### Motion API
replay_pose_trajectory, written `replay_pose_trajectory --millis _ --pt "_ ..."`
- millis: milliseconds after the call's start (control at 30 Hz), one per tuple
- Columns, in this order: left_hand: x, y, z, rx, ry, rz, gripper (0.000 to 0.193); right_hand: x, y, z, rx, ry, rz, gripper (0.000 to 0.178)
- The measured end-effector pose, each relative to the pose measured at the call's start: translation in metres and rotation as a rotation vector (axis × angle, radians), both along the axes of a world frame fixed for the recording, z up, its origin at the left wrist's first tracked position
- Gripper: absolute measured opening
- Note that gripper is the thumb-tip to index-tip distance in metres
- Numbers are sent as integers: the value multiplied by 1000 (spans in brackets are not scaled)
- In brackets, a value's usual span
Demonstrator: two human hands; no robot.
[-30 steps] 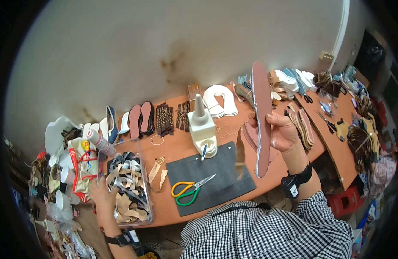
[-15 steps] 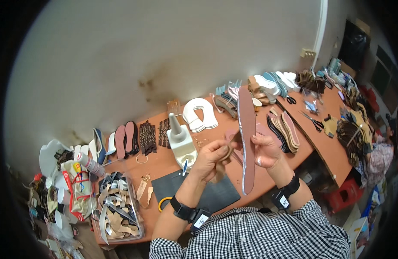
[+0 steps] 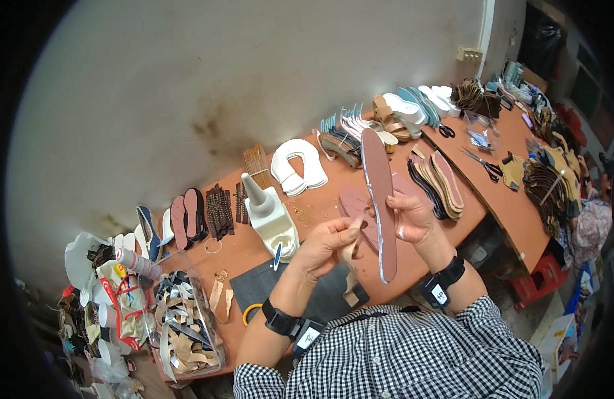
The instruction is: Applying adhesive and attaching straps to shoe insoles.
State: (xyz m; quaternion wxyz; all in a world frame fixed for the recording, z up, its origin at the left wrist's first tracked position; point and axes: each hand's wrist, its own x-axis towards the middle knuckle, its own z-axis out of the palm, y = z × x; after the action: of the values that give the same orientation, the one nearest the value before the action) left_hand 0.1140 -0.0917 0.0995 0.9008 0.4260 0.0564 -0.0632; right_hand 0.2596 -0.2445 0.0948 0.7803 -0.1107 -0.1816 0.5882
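Upright in front of me is a long reddish-brown shoe insole (image 3: 385,179) with a white, glue-like line along its left edge. My right hand (image 3: 415,218) grips its right side, thumb on the face. Pinched between the fingers of my left hand (image 3: 325,245) is a thin beige leather strip (image 3: 351,269), its tail hanging over a dark cutting mat (image 3: 313,302). The strip's upper end is close to the insole's glued edge; I cannot tell whether they touch. Pink insoles (image 3: 350,199) lie on the table behind. A white glue pot (image 3: 270,216) with a grey cone holds a blue-handled brush (image 3: 278,254).
A clear box of leather scraps (image 3: 220,352) stands at the left, near a yellow scissor handle (image 3: 249,314). White U-shaped pieces (image 3: 300,189), stacked insoles (image 3: 440,189) and sandals (image 3: 387,120) line the table. Black scissors (image 3: 490,169) lie on the right table, with a red stool (image 3: 546,282) below.
My left hand has turned slightly, and more of the beige strip shows hanging below it. The insole has tilted a little, its lower end shifting right. The view has shifted slightly.
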Motion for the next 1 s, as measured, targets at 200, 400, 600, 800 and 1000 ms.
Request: replay_pose_trajectory --millis 200,400,600,800,1000 --pt "-4 11 -3 297 -56 303 14 11 0 -2 -156 -55 -101 38" --pt "-4 18 0 343 -79 462 20 -1 3 2 -234 -42 -134 35" --pt "0 18 -1 381 -116 560 23 -16 10 6 -281 -161 -140 33" --pt "4 16 9 416 -134 710 20 -23 17 6 -315 -284 -159 32" --pt "14 22 23 403 -101 762 18 -27 23 2 -347 -339 -226 32"
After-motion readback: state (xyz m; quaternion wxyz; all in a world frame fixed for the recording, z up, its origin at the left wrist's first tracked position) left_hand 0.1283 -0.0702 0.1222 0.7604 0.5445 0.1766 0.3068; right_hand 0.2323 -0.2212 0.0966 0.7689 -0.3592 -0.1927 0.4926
